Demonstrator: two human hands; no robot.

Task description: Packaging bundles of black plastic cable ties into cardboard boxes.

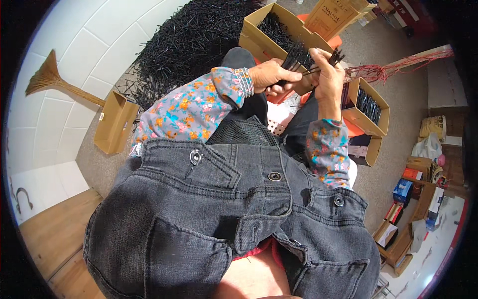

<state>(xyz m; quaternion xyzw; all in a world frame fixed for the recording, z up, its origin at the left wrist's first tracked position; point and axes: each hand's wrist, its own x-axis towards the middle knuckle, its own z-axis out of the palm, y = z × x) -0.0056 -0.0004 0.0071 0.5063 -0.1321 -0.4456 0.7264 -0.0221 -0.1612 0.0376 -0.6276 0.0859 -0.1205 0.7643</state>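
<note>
My left hand, in a floral sleeve, is closed round a bundle of thin black strips that fan upward. Close beside it on the right, my right hand is pinched on a few more black strips, their ends sticking up past the fingers. Some dark strips cross the narrow gap between the two hands. Just beyond them stands an open cardboard box holding many similar strips. What exactly the strips are, I cannot make out.
A large heap of black strips lies at the far left. Further cardboard boxes stand right and left, near a straw broom. Red strings hang along a pale pole at right. A tall carton is behind.
</note>
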